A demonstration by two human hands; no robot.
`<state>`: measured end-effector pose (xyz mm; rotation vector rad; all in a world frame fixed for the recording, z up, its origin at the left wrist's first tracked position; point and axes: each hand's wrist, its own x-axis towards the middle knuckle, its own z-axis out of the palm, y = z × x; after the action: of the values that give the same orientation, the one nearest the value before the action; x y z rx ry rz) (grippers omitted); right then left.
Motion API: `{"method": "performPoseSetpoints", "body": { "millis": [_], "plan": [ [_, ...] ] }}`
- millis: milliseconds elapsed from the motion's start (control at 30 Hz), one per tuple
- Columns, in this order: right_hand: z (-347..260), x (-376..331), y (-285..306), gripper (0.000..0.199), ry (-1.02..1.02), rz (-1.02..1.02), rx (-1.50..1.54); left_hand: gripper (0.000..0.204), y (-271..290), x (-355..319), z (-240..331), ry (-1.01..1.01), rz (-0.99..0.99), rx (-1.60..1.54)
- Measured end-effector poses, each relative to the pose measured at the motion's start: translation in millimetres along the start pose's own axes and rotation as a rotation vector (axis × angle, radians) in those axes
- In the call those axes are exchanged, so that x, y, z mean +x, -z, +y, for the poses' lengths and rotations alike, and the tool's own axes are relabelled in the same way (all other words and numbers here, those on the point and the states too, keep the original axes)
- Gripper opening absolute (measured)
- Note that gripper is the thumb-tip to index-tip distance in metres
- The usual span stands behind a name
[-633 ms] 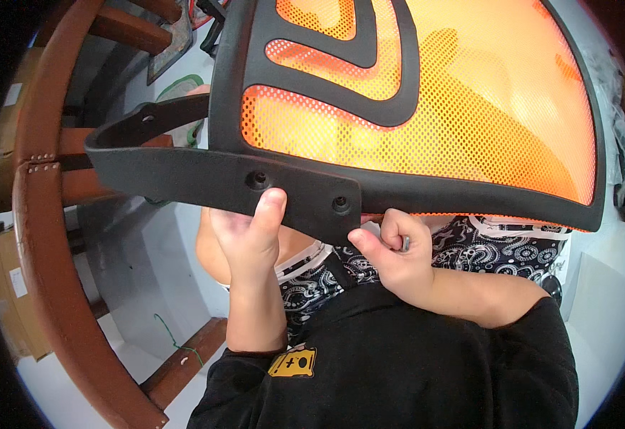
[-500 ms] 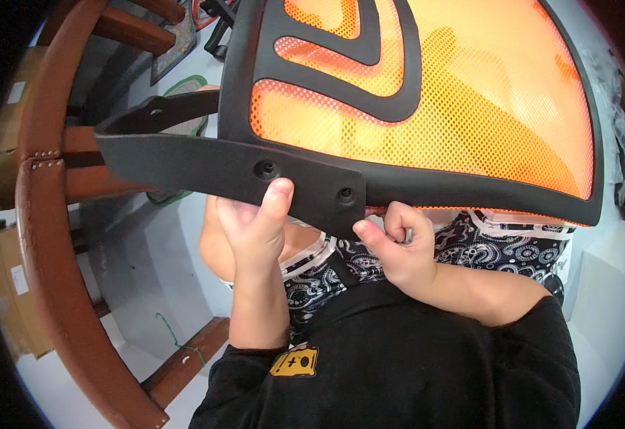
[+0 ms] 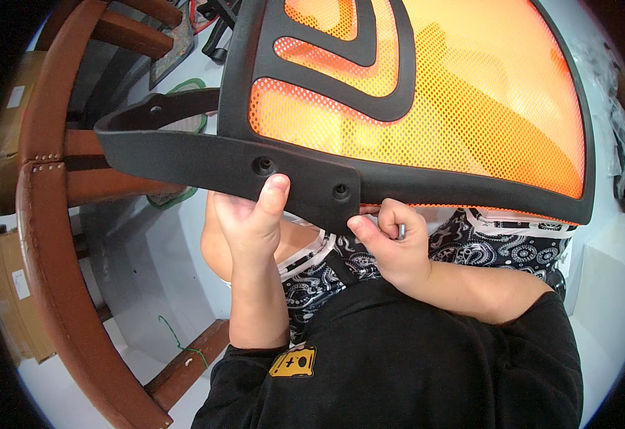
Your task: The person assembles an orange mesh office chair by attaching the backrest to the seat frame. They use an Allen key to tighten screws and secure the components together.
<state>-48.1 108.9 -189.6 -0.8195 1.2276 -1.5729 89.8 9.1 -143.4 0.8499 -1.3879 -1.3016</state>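
Note:
An orange mesh chair backrest [image 3: 498, 107] with a black plastic frame rests across my lap. A curved black bracket [image 3: 176, 157] overlaps the frame's near side and loops out to the left. Two round recessed holes show in it. Around the bracket's lower edge my left hand [image 3: 249, 223] is closed, thumb on top just below the left hole and fingers hidden underneath. Beside the bracket's right end is my right hand [image 3: 397, 247], fingers curled and thumb tip at the bracket's corner. A small shiny metal piece [image 3: 401, 231] shows among its fingers; its kind is unclear.
A brown wooden frame [image 3: 44, 207] curves along the left side, with cardboard boxes [image 3: 16, 293] behind it. Black chair parts [image 3: 216, 32] lie at the far left. Clear plastic wrapping [image 3: 609, 107] lies on the right. A green string [image 3: 173, 332] hangs near a lower wooden bar.
The backrest, the bracket and both hands have shifted very slightly to the left. Both hands keep their hold, and the metal piece in the right fingers shows a little more.

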Motion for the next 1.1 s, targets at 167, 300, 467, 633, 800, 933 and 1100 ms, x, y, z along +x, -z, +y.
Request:
{"method": "performPoseSetpoints", "body": {
  "millis": [167,300,467,633,800,933,1100],
  "plan": [
    [-4,3,-5,0.047,0.045,0.0,0.03,0.045,3,0,-5,-0.037,0.156,0.084],
    [-14,4,-6,0.047,-0.073,-0.052,0.008,0.043,14,1,-4,-0.067,0.09,-0.016],
    [-13,2,-5,0.047,-0.02,0.02,-0.116,0.045,7,3,-10,-0.099,0.086,0.019],
    [-3,1,-6,0.046,-0.059,0.009,-0.054,0.047,6,4,-4,-0.056,0.019,-0.027],
    [-9,3,-6,0.047,-0.045,-0.018,-0.078,0.048,7,5,-3,-0.039,0.015,-0.011],
    [-9,0,11,0.047,-0.035,-0.109,-0.233,0.048,7,5,-5,-0.02,0.01,-0.021],
    [-22,-21,57,0.049,-0.034,-0.217,-0.319,0.048,10,4,-5,-0.03,0.032,0.014]
  ]
}}
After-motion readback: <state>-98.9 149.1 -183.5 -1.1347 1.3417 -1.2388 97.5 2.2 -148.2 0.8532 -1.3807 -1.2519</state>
